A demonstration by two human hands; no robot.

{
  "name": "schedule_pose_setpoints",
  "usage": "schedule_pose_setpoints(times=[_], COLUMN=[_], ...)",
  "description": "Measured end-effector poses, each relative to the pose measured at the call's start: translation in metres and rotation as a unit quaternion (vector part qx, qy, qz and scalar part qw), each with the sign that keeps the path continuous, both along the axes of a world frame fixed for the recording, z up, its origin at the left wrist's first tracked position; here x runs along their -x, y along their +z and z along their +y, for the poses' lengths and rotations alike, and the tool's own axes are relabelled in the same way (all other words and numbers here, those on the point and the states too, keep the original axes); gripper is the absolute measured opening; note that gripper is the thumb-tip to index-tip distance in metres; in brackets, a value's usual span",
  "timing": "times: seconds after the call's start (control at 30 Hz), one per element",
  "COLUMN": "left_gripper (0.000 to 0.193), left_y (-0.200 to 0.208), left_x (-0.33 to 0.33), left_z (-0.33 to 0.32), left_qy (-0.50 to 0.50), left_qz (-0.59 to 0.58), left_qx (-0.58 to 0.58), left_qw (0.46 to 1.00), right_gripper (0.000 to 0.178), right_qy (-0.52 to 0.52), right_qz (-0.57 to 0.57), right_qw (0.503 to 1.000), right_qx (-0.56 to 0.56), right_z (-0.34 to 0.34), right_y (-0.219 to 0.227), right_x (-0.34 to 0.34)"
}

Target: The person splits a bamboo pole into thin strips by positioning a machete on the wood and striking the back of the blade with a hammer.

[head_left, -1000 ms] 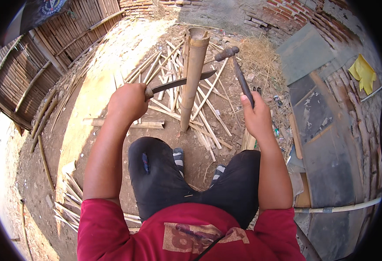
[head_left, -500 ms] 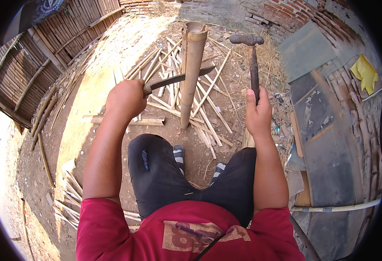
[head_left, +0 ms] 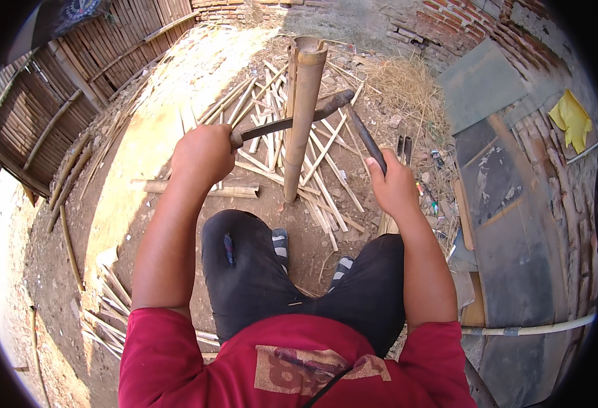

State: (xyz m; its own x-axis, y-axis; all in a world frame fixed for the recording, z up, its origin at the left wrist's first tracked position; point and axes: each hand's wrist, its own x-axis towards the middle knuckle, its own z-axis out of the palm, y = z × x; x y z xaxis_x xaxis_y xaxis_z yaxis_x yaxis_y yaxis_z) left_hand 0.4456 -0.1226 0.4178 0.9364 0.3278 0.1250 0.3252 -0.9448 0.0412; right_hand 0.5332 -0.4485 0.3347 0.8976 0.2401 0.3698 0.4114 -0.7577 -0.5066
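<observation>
In the head view, the left hand (head_left: 204,155) is closed in a tight fist around the handle of a long dark metal blade (head_left: 292,121). The blade lies almost level and crosses the tall upright bamboo pole (head_left: 303,115), which stands on the bare earth ground (head_left: 142,156) just in front of the person's knees. The blade meets the pole near its middle height; whether it has cut into the bamboo, I cannot tell.

The right hand (head_left: 393,185) is also closed, with the fingers wrapped fully around the lower end of a dark hammer with a long thin handle (head_left: 363,136). The handle slants up and to the left, and the hammer head is touching or just beside the far end of the blade, on the right side of the pole.

Around the foot of the pole, many thin pale bamboo strips (head_left: 326,183) lie scattered on the ground. A short bamboo piece (head_left: 176,187) lies flat under the left hand. To the right are grey flat sheets (head_left: 510,224), and a yellow cloth (head_left: 572,117) is near the brick wall (head_left: 489,24). On the left stands a bamboo fence (head_left: 74,81).
</observation>
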Motion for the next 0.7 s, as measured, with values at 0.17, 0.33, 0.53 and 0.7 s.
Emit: schedule_pose_setpoints(times=[0.17,0.33,0.53,0.7], left_gripper=[0.019,0.019,0.018,0.019], left_y=[0.001,-0.004,-0.006,-0.004], left_x=[0.005,0.001,0.006,0.003], left_z=[0.001,0.002,0.009,0.006], left_qy=[0.025,0.005,0.015,0.016], left_qz=[0.035,0.007,0.014,0.009], left_qx=[-0.003,0.009,0.009,0.02], left_qw=[0.999,1.0,1.0,1.0], right_gripper=[0.033,0.032,0.03,0.029], right_qy=[0.01,-0.004,0.012,-0.006], right_qz=[-0.036,0.002,-0.056,-0.041], right_qw=[0.984,0.998,0.979,0.989], right_qx=[-0.172,-0.065,-0.197,-0.139], right_z=[0.004,0.013,0.015,0.023], right_y=[0.04,-0.005,0.036,-0.009], right_x=[0.005,0.008,0.015,0.01])
